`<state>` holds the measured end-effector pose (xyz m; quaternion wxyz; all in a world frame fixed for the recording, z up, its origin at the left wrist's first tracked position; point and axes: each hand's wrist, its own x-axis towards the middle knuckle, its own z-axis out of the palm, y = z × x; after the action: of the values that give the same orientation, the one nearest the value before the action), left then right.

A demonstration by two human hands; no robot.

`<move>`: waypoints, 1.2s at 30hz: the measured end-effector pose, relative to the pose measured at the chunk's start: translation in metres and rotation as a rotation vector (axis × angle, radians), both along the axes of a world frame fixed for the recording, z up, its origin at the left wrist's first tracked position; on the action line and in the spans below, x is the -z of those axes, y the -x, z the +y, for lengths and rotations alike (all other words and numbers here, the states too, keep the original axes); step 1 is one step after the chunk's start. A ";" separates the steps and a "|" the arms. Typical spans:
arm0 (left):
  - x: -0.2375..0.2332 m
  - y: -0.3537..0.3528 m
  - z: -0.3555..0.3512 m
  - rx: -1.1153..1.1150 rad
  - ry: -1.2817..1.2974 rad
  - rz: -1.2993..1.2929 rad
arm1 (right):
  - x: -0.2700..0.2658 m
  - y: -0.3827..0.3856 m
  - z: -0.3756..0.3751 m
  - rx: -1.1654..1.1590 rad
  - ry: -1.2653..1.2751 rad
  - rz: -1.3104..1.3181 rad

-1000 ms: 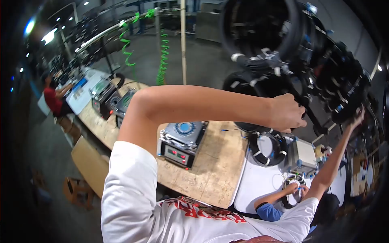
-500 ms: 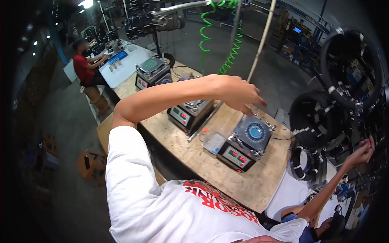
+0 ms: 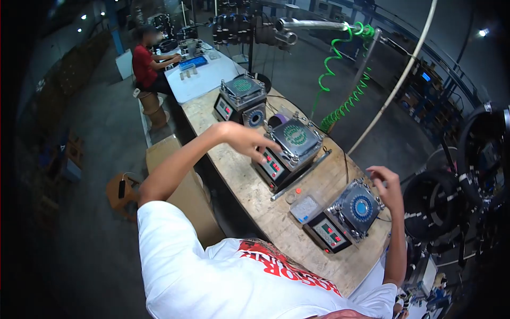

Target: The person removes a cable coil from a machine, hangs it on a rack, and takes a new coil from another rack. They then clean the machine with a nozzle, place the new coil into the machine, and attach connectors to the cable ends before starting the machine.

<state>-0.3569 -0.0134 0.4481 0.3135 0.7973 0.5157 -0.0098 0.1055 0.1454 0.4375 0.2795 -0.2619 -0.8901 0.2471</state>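
Blue-ringed machine on the wooden counter, right hand half curled near its far edge, holding nothing visible, left hand loosely open, seemingly empty, by the middle machine, green-topped machine behind, seated person in red beyond

Red-shirted person at a white table, green coiled hoses, slanting pale pole

Grey floor extending around wooden desk; white table adjoining its far end. Wooden stool standing at left. Ceiling light glowing upper right; blue pillar rising upper left; outer edges falling dark.
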 end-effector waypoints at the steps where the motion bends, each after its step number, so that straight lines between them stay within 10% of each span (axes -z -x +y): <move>1: 0.000 0.006 -0.011 -0.037 0.031 0.015 | 0.004 0.017 0.000 -0.036 0.033 -0.038; 21: 0.006 0.338 0.054 0.012 0.089 0.006 | 0.047 0.374 0.020 -0.092 0.247 -0.154; 36: -0.002 0.376 0.056 0.029 0.141 -0.137 | 0.042 0.406 0.015 -0.055 0.313 -0.042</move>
<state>-0.7328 0.0430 0.4501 0.4034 0.7794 0.4794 0.0038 -0.3000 0.1605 0.3951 0.2099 -0.2830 -0.8531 0.3847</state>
